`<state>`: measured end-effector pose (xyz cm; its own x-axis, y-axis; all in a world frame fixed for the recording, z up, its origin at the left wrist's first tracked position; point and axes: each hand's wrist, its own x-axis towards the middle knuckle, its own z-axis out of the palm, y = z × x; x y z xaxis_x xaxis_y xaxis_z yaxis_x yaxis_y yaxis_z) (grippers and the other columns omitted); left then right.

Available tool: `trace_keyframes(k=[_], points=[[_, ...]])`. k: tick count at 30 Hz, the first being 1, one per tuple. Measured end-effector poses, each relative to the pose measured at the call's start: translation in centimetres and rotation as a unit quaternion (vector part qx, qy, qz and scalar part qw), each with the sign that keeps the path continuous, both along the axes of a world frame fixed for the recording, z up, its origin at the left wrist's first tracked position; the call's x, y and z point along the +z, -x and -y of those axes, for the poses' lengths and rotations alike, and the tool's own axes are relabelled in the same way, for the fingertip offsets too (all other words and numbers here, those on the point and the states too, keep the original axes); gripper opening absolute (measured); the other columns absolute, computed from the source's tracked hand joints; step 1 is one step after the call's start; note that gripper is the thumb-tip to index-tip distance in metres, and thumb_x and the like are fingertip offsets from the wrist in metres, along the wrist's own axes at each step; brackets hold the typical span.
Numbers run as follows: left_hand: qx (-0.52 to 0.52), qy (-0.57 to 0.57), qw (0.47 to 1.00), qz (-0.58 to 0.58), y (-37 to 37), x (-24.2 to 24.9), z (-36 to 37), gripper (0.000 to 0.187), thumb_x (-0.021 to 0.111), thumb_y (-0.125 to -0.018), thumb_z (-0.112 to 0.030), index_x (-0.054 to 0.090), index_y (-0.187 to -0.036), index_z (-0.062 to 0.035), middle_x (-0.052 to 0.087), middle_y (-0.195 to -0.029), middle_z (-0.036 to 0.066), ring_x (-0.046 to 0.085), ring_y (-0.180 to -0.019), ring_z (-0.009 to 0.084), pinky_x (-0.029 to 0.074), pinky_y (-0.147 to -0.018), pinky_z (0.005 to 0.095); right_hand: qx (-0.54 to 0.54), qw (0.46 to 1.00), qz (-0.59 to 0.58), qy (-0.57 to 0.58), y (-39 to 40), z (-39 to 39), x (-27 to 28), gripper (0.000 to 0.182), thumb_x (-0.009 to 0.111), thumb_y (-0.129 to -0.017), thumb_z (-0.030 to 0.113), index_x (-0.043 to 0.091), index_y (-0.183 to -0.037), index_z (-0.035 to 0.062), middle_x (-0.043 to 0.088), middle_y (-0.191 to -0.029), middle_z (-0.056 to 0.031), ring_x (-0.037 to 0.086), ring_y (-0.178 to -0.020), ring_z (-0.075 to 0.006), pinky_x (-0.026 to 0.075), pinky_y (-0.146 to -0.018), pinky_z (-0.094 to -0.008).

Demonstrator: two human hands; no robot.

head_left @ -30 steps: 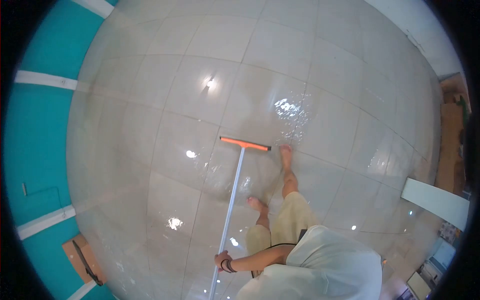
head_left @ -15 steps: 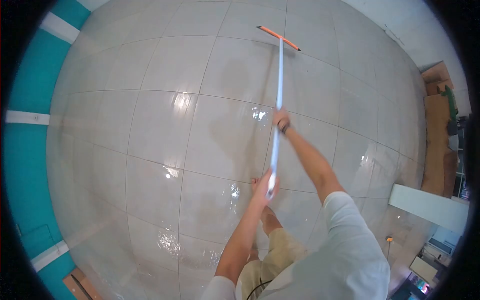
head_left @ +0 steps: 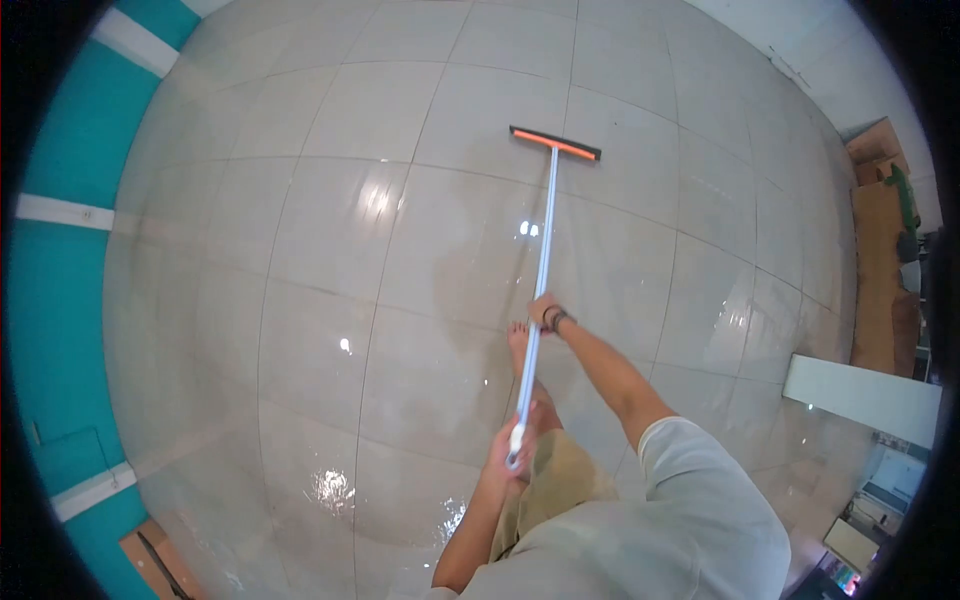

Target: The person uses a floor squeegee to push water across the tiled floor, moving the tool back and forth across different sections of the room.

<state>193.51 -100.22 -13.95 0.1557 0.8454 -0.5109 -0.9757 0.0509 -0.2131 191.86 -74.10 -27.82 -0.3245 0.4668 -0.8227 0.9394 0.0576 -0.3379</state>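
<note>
A floor squeegee with a long pale blue handle [head_left: 546, 225] and an orange and black head [head_left: 556, 145] stretches out in front of me. Its head rests on the wet tiles. My right hand [head_left: 546, 312] is wrapped round the handle partway down, with a dark band on the wrist. Nearer my body, my left hand [head_left: 506, 456] grips the white end of the handle, close to my shorts. A bare foot [head_left: 518, 338] shows just left of the handle.
Wet grey floor tiles [head_left: 320, 230] with shiny patches surround me. A teal wall [head_left: 60, 300] with white pillars runs along the left. Cardboard [head_left: 880, 270], a white partition [head_left: 860, 398] and some equipment stand at the right. A brown box [head_left: 160, 565] lies bottom left.
Both hands have drawn back toward my body, bringing the squeegee with them. Its head has come nearer and turned, so that its black edge now shows.
</note>
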Motion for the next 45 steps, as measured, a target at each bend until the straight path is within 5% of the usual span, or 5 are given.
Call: trace_keyframes(k=[9,11,20,34,45], points=[[-0.041,0.243,0.965,-0.09,-9.9,13.2,36.9,0.04,0.032,-0.082,-0.027,0.031,-0.114,-0.0013,0.036,-0.046,0.001,0.031,-0.029,0.0077,0.025,-0.026,0.0197,-0.107,0.954,0.05,0.274,-8.9,38.1,10.9,0.033,0.053,-0.066,0.021,0.044,-0.088,-0.0022,0.057,-0.077,-0.0156,0.057,-0.063,-0.0233,0.045,-0.051,-0.0398],[-0.215,0.223,0.6,-0.737,-13.4,20.4,43.8,0.035,0.048,-0.076,-0.025,0.044,-0.106,-0.0063,0.048,-0.087,0.003,0.047,-0.074,0.0101,0.039,-0.059,0.0181,-0.151,0.939,0.066,0.303,-9.8,45.2,14.8,0.035,0.05,-0.069,0.022,0.04,-0.092,-0.001,0.056,-0.075,-0.0152,0.057,-0.06,-0.0262,0.045,-0.047,-0.041],[-0.043,0.485,0.874,0.0,-18.5,31.5,60.8,0.051,0.051,-0.072,-0.029,0.034,-0.114,-0.0065,0.035,-0.094,0.008,0.033,-0.083,0.0191,0.031,-0.068,0.0255,-0.13,0.905,0.108,0.39,-16.7,64.7,25.0,0.04,0.043,-0.072,0.025,0.031,-0.098,-0.0038,0.055,-0.068,-0.0149,0.054,-0.041,-0.0235,0.045,-0.034,-0.0304],[-0.167,0.208,0.897,-0.353,-8.3,8.0,15.5,0.03,0.043,-0.075,-0.034,0.045,-0.066,-0.0058,0.04,-0.042,0.002,0.039,-0.031,0.0103,0.029,-0.028,0.0208,-0.496,0.844,-0.146,0.14,-7.9,23.0,16.5,0.037,0.043,-0.076,0.035,0.041,-0.086,0.0002,0.05,-0.054,-0.0094,0.051,-0.038,-0.0183,0.042,-0.034,-0.0291],[-0.293,0.147,0.723,-0.608,-5.2,2.4,0.3,0.047,0.032,-0.082,-0.034,0.035,-0.114,0.0014,0.035,-0.118,0.013,0.028,-0.112,0.0196,0.02,-0.093,0.0282,-0.301,0.935,-0.123,-0.145,-5.5,-23.4,3.0,0.041,0.039,-0.075,0.036,0.054,-0.067,-0.002,0.054,-0.056,-0.0138,0.054,-0.05,-0.023,0.044,-0.051,-0.0334]])
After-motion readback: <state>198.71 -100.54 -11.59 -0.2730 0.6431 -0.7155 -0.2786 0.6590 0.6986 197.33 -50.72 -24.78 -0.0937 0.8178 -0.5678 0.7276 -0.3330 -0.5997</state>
